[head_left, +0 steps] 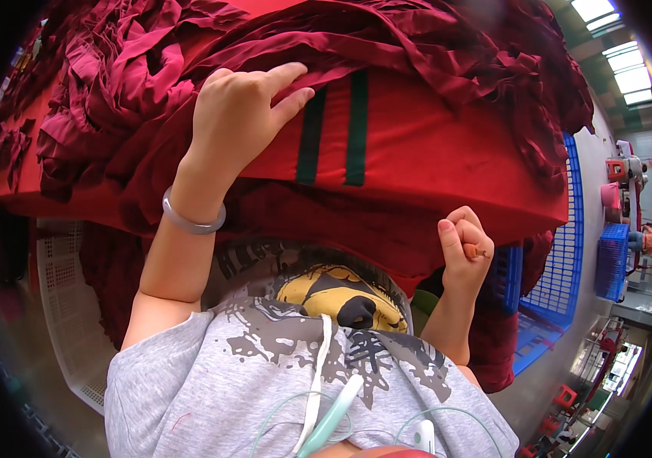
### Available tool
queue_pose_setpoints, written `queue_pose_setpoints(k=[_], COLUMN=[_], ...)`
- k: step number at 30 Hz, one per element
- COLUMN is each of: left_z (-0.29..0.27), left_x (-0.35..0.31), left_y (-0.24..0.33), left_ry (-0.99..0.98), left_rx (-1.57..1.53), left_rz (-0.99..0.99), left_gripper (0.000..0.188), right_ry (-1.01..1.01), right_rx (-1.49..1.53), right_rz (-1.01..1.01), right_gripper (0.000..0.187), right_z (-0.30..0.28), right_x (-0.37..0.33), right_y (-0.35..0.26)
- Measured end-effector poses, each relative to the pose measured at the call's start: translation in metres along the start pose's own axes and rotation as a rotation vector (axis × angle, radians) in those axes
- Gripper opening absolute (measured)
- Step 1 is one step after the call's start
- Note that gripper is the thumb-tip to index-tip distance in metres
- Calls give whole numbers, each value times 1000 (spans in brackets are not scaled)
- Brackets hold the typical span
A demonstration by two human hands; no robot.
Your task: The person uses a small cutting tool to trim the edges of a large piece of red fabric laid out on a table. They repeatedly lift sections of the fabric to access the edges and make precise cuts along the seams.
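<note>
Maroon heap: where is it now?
Head view, across the top: the maroon heap lies on the red cloth, with the left hand at its near edge.

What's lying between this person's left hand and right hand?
In the head view, two dark green stripes run across the red cloth cover between the left hand and the right hand.

left hand (240, 108): forearm raised, thumb and index apart | right hand (462, 250): lower, fingers curled
</note>
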State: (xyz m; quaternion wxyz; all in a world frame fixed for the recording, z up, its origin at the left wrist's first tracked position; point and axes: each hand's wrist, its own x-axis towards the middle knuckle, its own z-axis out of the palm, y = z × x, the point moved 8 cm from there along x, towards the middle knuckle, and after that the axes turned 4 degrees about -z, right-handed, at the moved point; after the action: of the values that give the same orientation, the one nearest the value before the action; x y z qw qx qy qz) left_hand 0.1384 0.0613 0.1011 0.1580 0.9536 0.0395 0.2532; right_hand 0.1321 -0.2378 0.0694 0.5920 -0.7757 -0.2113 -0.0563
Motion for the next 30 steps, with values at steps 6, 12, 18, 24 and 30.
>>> queue_pose_setpoints(k=[6, 12, 18, 24, 30], left_z=[-20, -38, -36, -67, -64], left_x=[-6, -14, -44, -48, -56], left_y=[19, 1, 17, 13, -28], left_ry=[123, -278, -672, -684, -349], left_rx=[-198, -951, -265, -859, -1041], left_rz=[175, -180, 47, 433, 38], left_gripper=[13, 15, 25, 20, 15], right_ry=[-132, -255, -771, -381, 17], right_rx=[112, 427, 725, 1670, 1553], right_rz=[66, 229, 712, 326, 21], right_gripper=[36, 37, 45, 50, 42], right_z=[32, 59, 149, 115, -67], right_x=[5, 8, -13, 56, 103], right_y=[3, 4, 18, 8, 47])
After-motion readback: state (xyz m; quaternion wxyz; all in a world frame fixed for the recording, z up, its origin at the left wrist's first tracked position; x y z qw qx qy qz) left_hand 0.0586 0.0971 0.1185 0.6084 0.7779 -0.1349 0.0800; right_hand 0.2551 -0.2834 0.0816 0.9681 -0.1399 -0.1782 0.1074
